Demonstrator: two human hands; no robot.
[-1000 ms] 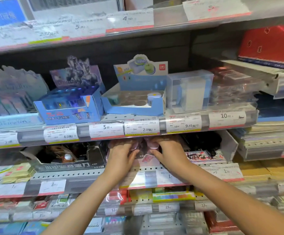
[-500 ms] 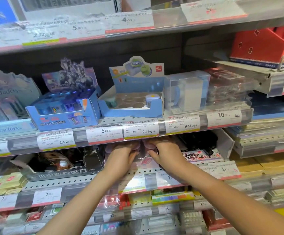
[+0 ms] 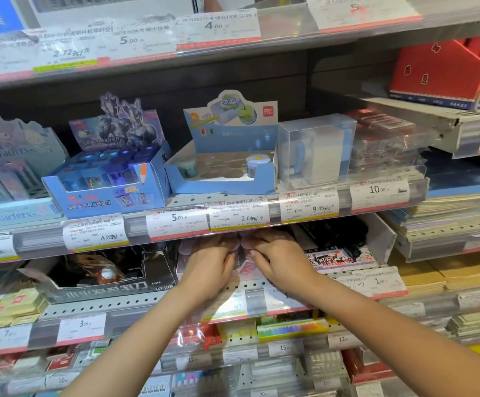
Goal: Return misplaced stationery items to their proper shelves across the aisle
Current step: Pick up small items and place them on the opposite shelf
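Note:
A pale pink display box (image 3: 247,267) sits on the middle shelf (image 3: 95,306), just under the price rail of the shelf above. My left hand (image 3: 210,266) grips its left part with curled fingers. My right hand (image 3: 280,260) grips its right part, fingertips close to those of the left hand. Both hands reach into the shelf gap, and most of the box is hidden behind them and the rail.
Left of the pink box stands a dark sharpener display box (image 3: 104,276); to its right lies a scribbled test pad (image 3: 336,257). Above are a blue sharpener box (image 3: 107,181), a light blue tray (image 3: 221,173) and a clear boxed sharpener (image 3: 316,150). Notebooks (image 3: 447,219) are stacked at right.
Both hands stay on the pink box and have moved slightly deeper under the upper shelf's rail. My view has drifted a little.

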